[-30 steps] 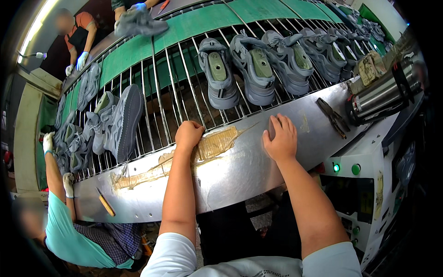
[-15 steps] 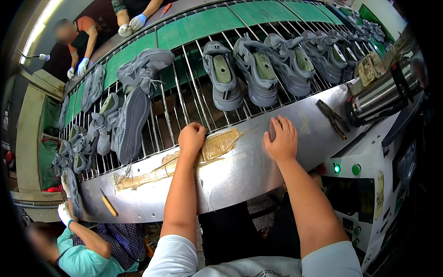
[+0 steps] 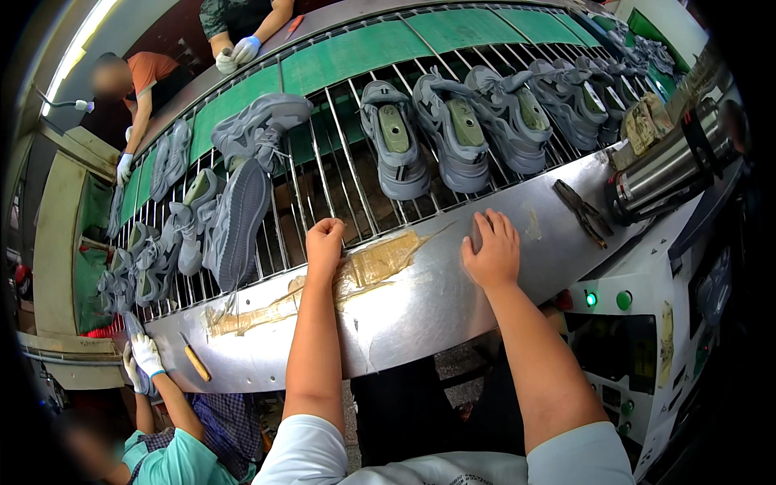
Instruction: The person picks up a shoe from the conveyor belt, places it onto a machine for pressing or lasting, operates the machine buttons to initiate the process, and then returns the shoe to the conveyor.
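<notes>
My left hand (image 3: 325, 244) rests at the inner edge of the metal ledge (image 3: 404, 315), beside brown tape (image 3: 376, 260). Its fingers are curled in and I see nothing in them. Farther right, my right hand (image 3: 493, 250) lies flat on the ledge, open and holding nothing. Beyond my hands, a grey sneaker (image 3: 394, 141) with a green insole stands on the metal-bar rack (image 3: 352, 190), first in a row of similar shoes. Left of my left hand, another grey sneaker (image 3: 241, 222) leans with its sole showing, against a sneaker (image 3: 255, 125) lying on its side.
Pliers (image 3: 582, 212) and a steel flask (image 3: 667, 166) are on the right. A yellow-handled tool (image 3: 196, 362) lies on the left of the ledge. At lower left, a co-worker's gloved hand (image 3: 148, 354) touches a shoe. Two people work across the rack. A control panel (image 3: 618, 347) stands at right.
My left hand has shifted slightly left; my right hand stays put. The near row of shoes sits a little farther right. The lower-left co-worker's gloved hands have come together at a shoe.
</notes>
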`<state>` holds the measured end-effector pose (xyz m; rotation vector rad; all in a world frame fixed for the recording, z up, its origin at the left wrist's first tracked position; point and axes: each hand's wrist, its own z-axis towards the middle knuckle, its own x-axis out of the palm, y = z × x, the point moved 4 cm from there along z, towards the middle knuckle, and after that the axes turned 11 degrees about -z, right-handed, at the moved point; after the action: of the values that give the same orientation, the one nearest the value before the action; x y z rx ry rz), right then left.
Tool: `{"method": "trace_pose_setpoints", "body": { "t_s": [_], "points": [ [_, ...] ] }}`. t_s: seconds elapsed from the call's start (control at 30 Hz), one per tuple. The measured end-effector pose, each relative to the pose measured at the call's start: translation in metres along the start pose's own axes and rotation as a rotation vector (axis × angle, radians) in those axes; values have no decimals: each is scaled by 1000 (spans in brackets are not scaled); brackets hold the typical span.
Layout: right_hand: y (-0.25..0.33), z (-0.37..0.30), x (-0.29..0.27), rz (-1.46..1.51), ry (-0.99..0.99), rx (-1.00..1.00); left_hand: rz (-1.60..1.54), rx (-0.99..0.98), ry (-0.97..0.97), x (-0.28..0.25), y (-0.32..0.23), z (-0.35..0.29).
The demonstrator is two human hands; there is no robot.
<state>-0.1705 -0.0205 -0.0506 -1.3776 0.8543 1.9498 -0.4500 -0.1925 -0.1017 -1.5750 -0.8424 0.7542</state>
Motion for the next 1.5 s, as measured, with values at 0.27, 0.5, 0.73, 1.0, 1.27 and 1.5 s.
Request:
{"method": "trace_pose_setpoints", "body": {
  "t_s": [0.27,0.5,0.73,1.0,1.27,1.5],
  "points": [
    [7,-2,-2,-7,-4,-9,-133,47,9,-10,12,4],
    [9,-2,-2,-10,-10,-4,-267,89,58,-11,0,-6],
    [15,-3,-4,14,4,-2,-181,85,-59,-11,-4,-6],
    [17,-6,-2,-17,8,0,786,737,-350,-70,-55,5],
    [18,-6,-9,-4,0,2,1728,677,-218,-147,-45,49],
    [21,-9,-6,16,-37,-30,1917,276,-244,-136,-62,69]
  ]
}}
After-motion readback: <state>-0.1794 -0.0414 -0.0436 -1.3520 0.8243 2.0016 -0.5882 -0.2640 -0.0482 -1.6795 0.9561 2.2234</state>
